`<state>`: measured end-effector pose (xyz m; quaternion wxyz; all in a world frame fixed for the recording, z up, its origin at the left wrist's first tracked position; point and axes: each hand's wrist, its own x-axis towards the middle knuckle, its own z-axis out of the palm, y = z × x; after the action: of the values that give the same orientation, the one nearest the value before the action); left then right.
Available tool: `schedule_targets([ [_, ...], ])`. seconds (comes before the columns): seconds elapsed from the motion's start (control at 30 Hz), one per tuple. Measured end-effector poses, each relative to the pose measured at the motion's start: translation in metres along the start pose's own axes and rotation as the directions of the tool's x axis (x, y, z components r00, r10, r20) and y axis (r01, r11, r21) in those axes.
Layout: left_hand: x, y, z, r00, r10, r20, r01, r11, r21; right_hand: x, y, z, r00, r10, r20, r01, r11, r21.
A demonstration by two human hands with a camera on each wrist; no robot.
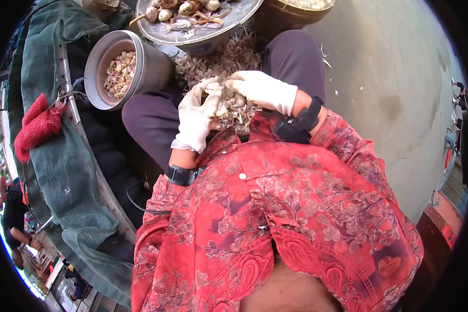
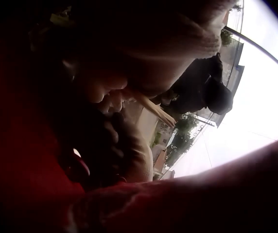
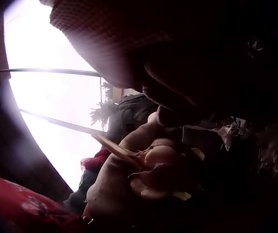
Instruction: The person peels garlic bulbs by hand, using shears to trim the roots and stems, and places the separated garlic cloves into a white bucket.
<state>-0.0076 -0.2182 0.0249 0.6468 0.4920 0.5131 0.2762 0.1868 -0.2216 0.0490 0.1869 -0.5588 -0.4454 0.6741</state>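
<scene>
The left hand (image 1: 195, 112) grips the garlic (image 3: 161, 156), just beside the bent right hand (image 1: 265, 91); I can't tell if that one pinches it. This looks like peeling, and the next pull likely needs care.

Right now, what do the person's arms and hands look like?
The left hand and right hand wear white gloves, grubby in places. Black wrist straps sit behind them. The red sleeves are flowery; a thin dark cable reaches the left one.
</scene>
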Motion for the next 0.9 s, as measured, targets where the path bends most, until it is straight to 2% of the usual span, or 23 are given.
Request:
schedule_targets([
  [0.03, -0.002, 0.007, 0.0, 0.991, -0.129, 0.031, 0.132, 0.98, -0.148, -0.002, -0.001, -0.002, 0.999, 0.033, -0.025, -0.032, 0.999, 0.025],
  [0.07, -0.002, 0.012, 0.001, 0.973, -0.226, 0.04, 0.23, 0.95, -0.213, -0.003, -0.001, -0.002, 0.997, 0.066, -0.048, -0.064, 0.997, 0.051],
  [0.1, -0.002, 0.014, 0.0, 0.973, -0.228, 0.037, 0.231, 0.95, -0.211, 0.002, 0.004, -0.001, 0.996, 0.077, -0.044, -0.072, 0.993, 0.093],
  [0.17, -0.001, 0.015, 0.0, 0.958, -0.264, 0.116, 0.288, 0.861, -0.42, 0.003, 0.009, -0.001, 0.994, 0.102, -0.041, -0.097, 0.99, 0.099],
  [0.2, 0.0, 0.014, 0.001, 0.957, -0.266, 0.117, 0.29, 0.86, -0.42, 0.003, 0.009, -0.001, 0.991, 0.126, -0.042, -0.121, 0.987, 0.104],
  [0.27, 0.001, 0.012, 0.0, 0.947, -0.279, 0.162, 0.322, 0.801, -0.505, 0.0, 0.009, 0.001, 0.995, 0.083, -0.057, -0.074, 0.987, 0.145],
  [0.3, 0.001, 0.012, -0.001, 0.946, -0.283, 0.159, 0.324, 0.801, -0.504, -0.001, 0.009, 0.003, 0.997, 0.04, -0.072, -0.026, 0.982, 0.185],
  [0.43, 0.01, 0.001, -0.001, 0.933, -0.287, 0.218, 0.36, 0.758, -0.543, 0.01, 0.015, 0.005, 0.993, 0.066, -0.102, -0.049, 0.985, 0.164],
  [0.5, 0.011, -0.001, 0.001, 0.93, -0.296, 0.219, 0.368, 0.738, -0.566, 0.021, 0.03, 0.01, 0.986, -0.068, -0.15, 0.11, 0.949, 0.296],
  [0.53, 0.01, 0.002, 0.003, 0.942, -0.269, 0.201, 0.336, 0.771, -0.541, 0.002, 0.001, 0.007, 0.988, 0.022, -0.154, 0.024, 0.955, 0.295],
  [0.63, 0.011, 0.002, 0.005, 0.953, -0.246, 0.174, 0.302, 0.789, -0.536, 0.013, 0.011, 0.013, 0.985, 0.01, -0.173, 0.049, 0.941, 0.336],
  [0.67, 0.013, 0.001, 0.006, 0.955, -0.25, 0.161, 0.297, 0.776, -0.556, 0.014, 0.013, 0.013, 0.974, -0.004, -0.225, 0.059, 0.97, 0.235],
  [0.77, 0.017, -0.002, 0.007, 0.952, -0.282, 0.121, 0.305, 0.835, -0.457, 0.008, 0.006, 0.012, 0.985, 0.013, -0.172, 0.032, 0.965, 0.262],
  [0.8, 0.021, -0.005, 0.007, 0.959, -0.273, 0.071, 0.279, 0.877, -0.391, 0.012, 0.009, 0.015, 0.979, -0.049, -0.197, 0.103, 0.957, 0.27],
  [0.83, 0.023, -0.008, 0.005, 0.959, -0.272, 0.077, 0.28, 0.877, -0.39, 0.013, 0.012, 0.014, 0.978, -0.048, -0.202, 0.102, 0.957, 0.27],
  [0.9, 0.026, -0.014, 0.003, 0.94, -0.274, 0.203, 0.341, 0.764, -0.548, 0.011, 0.012, 0.013, 0.971, -0.058, -0.232, 0.106, 0.974, 0.198],
])
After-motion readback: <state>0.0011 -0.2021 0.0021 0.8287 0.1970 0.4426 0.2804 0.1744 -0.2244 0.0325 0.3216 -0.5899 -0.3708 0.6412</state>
